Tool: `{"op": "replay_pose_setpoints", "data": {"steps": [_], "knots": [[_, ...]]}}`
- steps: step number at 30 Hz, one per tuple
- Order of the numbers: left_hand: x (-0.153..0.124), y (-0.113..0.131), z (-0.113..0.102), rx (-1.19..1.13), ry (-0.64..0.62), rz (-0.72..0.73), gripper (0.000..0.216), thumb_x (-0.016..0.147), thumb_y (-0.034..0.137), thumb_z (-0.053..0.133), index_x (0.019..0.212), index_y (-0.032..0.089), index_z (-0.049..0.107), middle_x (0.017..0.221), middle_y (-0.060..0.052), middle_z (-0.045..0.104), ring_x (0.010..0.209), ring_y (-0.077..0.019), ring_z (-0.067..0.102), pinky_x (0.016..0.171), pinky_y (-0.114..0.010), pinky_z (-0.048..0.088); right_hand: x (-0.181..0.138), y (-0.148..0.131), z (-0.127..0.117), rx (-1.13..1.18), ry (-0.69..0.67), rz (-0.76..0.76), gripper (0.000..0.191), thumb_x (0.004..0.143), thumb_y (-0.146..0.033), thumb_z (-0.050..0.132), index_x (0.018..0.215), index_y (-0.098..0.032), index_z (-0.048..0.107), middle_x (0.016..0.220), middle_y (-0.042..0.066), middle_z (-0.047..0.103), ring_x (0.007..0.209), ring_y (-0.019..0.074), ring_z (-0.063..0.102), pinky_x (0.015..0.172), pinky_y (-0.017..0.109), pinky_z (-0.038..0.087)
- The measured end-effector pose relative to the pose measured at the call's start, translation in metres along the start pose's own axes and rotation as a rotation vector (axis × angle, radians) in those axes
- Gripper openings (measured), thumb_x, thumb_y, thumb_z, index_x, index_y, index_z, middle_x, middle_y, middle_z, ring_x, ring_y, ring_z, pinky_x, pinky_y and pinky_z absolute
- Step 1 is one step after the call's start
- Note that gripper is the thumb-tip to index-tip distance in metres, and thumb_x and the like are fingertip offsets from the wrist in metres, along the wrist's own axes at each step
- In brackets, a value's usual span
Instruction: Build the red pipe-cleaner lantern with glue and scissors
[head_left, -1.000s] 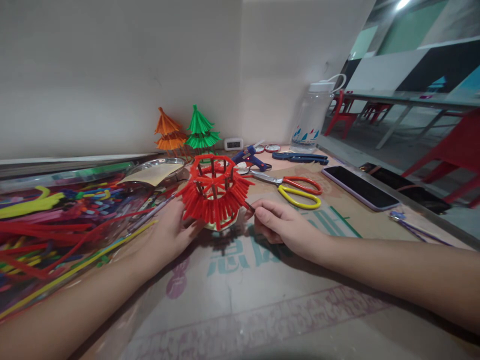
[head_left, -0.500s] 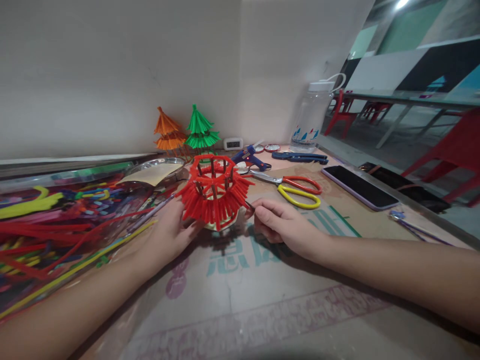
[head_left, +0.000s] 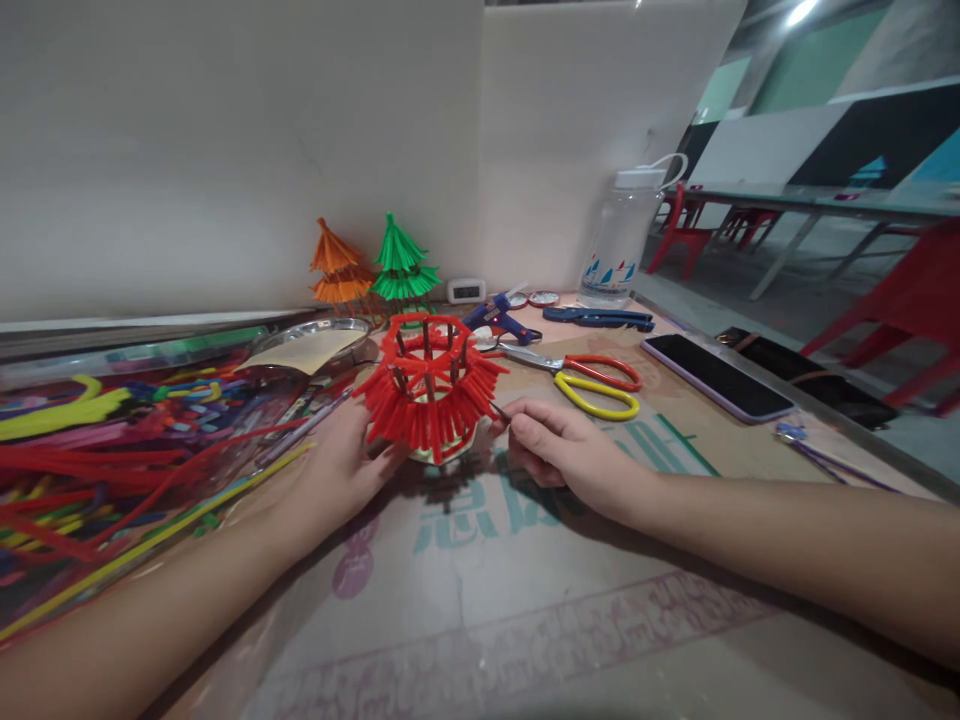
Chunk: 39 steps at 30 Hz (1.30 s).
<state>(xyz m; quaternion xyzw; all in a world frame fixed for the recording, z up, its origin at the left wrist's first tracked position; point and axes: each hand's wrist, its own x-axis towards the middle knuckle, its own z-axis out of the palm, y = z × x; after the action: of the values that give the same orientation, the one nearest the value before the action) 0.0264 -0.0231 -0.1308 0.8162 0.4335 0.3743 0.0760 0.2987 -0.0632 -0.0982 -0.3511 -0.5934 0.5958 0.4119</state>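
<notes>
My left hand (head_left: 346,452) is closed on the lower left side of a red pipe-cleaner pavilion model (head_left: 436,412), tilted slightly above the covered table. The model has an open ring on top, brown posts and a skirt of short red strips, with a pale base below. Some of my left fingers are hidden behind it. At the model's right side, my right hand (head_left: 551,442) pinches a thin dark pointed piece (head_left: 500,411). Its tip reaches the edge of the red strips; whether it touches them I cannot tell.
Behind stand an orange pavilion (head_left: 339,265), a green one (head_left: 403,262), a small clock (head_left: 466,290) and a glue gun (head_left: 504,318). Scissors (head_left: 600,385), a phone (head_left: 716,377), pliers (head_left: 598,317) and a water bottle (head_left: 619,245) lie right. Loose pipe cleaners (head_left: 90,470) fill the left.
The view has shifted very slightly. Both hands, the red model and the thin dark piece stay in nearly the same places.
</notes>
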Motion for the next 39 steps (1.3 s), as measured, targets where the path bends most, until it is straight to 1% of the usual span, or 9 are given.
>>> {"op": "replay_pose_setpoints", "data": {"steps": [3,6,10,16,22,26,29,34,39], "knots": [[-0.0008,-0.0023,0.0008,-0.012,0.005,-0.001,0.023,0.089,0.034,0.06,0.107,0.02,0.06,0.108,-0.009,0.066,0.095,-0.0241,0.064,0.086,-0.039,0.054,0.0005,0.0011,0.0,-0.008,-0.011,-0.012,0.041,0.086,-0.056,0.064,0.093,-0.016,0.059,0.057,-0.009,0.038,0.047,0.0065,0.031,0.04,0.021,0.018],[-0.0001,-0.0011,0.0005,-0.026,0.005,0.013,0.024,0.089,0.033,0.061,0.11,0.021,0.06,0.11,-0.009,0.066,0.097,-0.0243,0.064,0.089,-0.04,0.054,0.0007,0.0014,-0.0003,-0.025,-0.026,-0.01,0.041,0.088,-0.055,0.062,0.093,-0.015,0.06,0.053,-0.01,0.037,0.046,0.0062,0.029,0.04,0.021,0.018],[0.0023,0.0044,-0.0009,-0.042,0.012,0.036,0.024,0.089,0.031,0.06,0.111,0.021,0.06,0.112,-0.008,0.066,0.098,-0.024,0.064,0.091,-0.04,0.053,-0.0002,-0.0006,0.0001,-0.02,0.0,0.008,0.041,0.088,-0.056,0.061,0.091,-0.016,0.057,0.054,-0.009,0.038,0.046,0.0059,0.029,0.04,0.02,0.017],[0.0035,0.0071,-0.0011,-0.032,0.009,0.044,0.02,0.09,0.031,0.058,0.106,0.02,0.061,0.109,-0.008,0.067,0.095,-0.0234,0.064,0.088,-0.039,0.054,-0.001,-0.0012,0.0001,-0.012,0.005,0.011,0.043,0.087,-0.059,0.061,0.093,-0.016,0.056,0.056,-0.009,0.039,0.046,0.0056,0.029,0.04,0.02,0.016],[0.0037,0.0069,-0.0012,-0.053,0.022,0.043,0.023,0.089,0.031,0.058,0.109,0.021,0.06,0.111,-0.008,0.067,0.097,-0.0239,0.064,0.088,-0.04,0.054,0.0005,0.0007,-0.0002,-0.034,-0.019,0.005,0.041,0.088,-0.057,0.06,0.09,-0.016,0.058,0.054,-0.009,0.037,0.045,0.0062,0.029,0.04,0.022,0.016],[0.0039,0.0074,-0.0015,-0.044,0.029,0.073,0.021,0.089,0.029,0.059,0.108,0.022,0.06,0.107,-0.006,0.067,0.096,-0.0236,0.064,0.089,-0.039,0.053,0.0002,-0.0012,0.0004,-0.034,-0.015,0.0,0.041,0.088,-0.056,0.06,0.091,-0.015,0.058,0.053,-0.01,0.037,0.045,0.006,0.028,0.04,0.022,0.016],[0.0026,0.0055,-0.0006,-0.051,0.028,0.057,0.022,0.089,0.028,0.059,0.109,0.022,0.06,0.108,-0.006,0.066,0.095,-0.0228,0.064,0.089,-0.039,0.053,-0.0001,-0.0019,0.0006,-0.02,-0.005,0.016,0.041,0.089,-0.056,0.059,0.093,-0.016,0.057,0.054,-0.009,0.038,0.045,0.0058,0.028,0.04,0.021,0.015],[0.0006,0.0008,0.0007,-0.046,0.013,0.031,0.02,0.089,0.03,0.06,0.107,0.021,0.059,0.106,-0.007,0.066,0.094,-0.0229,0.064,0.088,-0.04,0.053,0.0014,0.0004,0.0003,-0.035,-0.021,0.007,0.041,0.087,-0.056,0.061,0.09,-0.015,0.058,0.053,-0.01,0.036,0.045,0.0058,0.028,0.04,0.021,0.017],[0.002,0.0035,0.0001,-0.075,0.003,0.018,0.022,0.089,0.031,0.06,0.108,0.022,0.06,0.111,-0.007,0.066,0.096,-0.0236,0.065,0.088,-0.04,0.054,0.001,0.0001,0.0005,-0.023,-0.012,0.015,0.039,0.088,-0.056,0.06,0.089,-0.016,0.057,0.053,-0.01,0.037,0.045,0.0057,0.028,0.04,0.021,0.016]]}}
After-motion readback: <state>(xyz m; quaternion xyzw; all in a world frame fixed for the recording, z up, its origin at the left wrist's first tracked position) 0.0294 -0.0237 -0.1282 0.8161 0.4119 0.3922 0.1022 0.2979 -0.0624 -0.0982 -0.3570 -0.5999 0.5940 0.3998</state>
